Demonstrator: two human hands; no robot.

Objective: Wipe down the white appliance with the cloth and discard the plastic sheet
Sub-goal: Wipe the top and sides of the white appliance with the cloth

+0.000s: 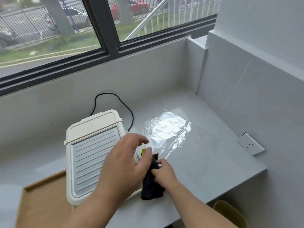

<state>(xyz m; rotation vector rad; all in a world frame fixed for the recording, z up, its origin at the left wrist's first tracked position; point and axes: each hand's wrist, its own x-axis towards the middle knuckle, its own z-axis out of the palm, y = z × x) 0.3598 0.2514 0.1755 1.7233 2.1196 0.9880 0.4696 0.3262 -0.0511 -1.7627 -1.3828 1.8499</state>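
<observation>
Your right hand (pixel 162 171) pinches dark cloth (pixel 152 186), bunched just right of white appliance (pixel 92 155). Left hand (pixel 126 162) loose, fingers spread, against cloth's top; grip unclear. Fold cloth into flat pad before wiping ribbed plate. Plastic sheet (pixel 166 130) lies flat, beyond-right of appliance, untouched.

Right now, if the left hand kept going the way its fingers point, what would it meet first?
Probably the plastic sheet: the left hand points up-right over the white appliance edge toward it. Depth is unclear; it may pass above.
</observation>
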